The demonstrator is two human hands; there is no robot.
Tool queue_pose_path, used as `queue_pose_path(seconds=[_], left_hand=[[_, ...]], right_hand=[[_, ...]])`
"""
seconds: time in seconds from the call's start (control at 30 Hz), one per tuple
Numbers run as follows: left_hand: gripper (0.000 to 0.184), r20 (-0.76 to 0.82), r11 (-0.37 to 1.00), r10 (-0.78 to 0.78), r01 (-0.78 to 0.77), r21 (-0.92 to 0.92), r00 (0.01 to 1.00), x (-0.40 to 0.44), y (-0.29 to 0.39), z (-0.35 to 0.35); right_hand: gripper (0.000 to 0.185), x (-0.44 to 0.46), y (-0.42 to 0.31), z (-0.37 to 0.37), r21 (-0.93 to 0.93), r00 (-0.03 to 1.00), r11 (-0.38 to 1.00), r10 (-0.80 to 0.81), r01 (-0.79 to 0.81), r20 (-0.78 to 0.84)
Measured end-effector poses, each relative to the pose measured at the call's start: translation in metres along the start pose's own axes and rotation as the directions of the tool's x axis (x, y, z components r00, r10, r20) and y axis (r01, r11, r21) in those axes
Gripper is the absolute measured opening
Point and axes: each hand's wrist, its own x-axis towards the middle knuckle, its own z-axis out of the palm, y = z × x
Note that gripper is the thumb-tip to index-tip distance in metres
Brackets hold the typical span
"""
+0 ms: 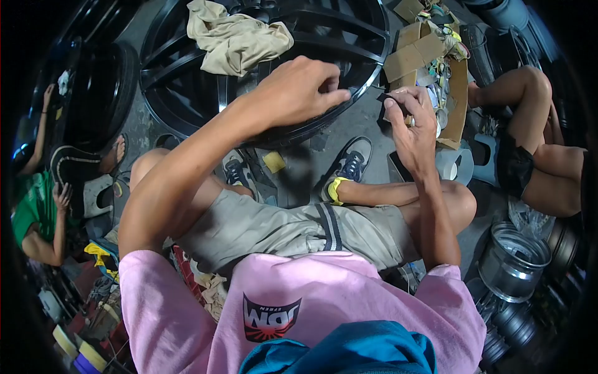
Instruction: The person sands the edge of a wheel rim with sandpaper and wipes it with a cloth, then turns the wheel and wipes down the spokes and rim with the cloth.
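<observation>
While the left hand [305, 90] hovers half-open, fingers loosely curled, above the near edge of the black wheel [180, 103], the right hand [415, 118] pinches a small dark piece [389, 107] beside the cardboard box [459, 106]. Beige cloth [240, 40] lies crumpled on the wheel.

At the left, a person in a green shirt [34, 204] is near a large dark wheel [103, 93]. At the right, a bare-legged person [529, 137] is beside a blue-grey stool [485, 163]. A silver rim [512, 265] lies near darker rims [512, 327]; yellow and purple rolls [83, 353] lie lower left.
</observation>
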Motion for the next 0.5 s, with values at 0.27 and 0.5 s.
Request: queue_pose_path(seconds=[0.27,0.5], left_hand=[[0.089,0.001,0.929,-0.362,0.361,-0.087,0.932,0.06,-0.024,0.04],[0.088,0.168,0.928,-0.312,0.338,-0.154,0.935,0.058,-0.037,0.034]], right_hand=[[0.028,-0.009,0.025,-0.002,0.277,0.914,0.873,0.4,-0.402,0.064],[0.026,-0.003,0.029,-0.004,0.498,0.841,0.688,0.507,-0.528,0.191]])
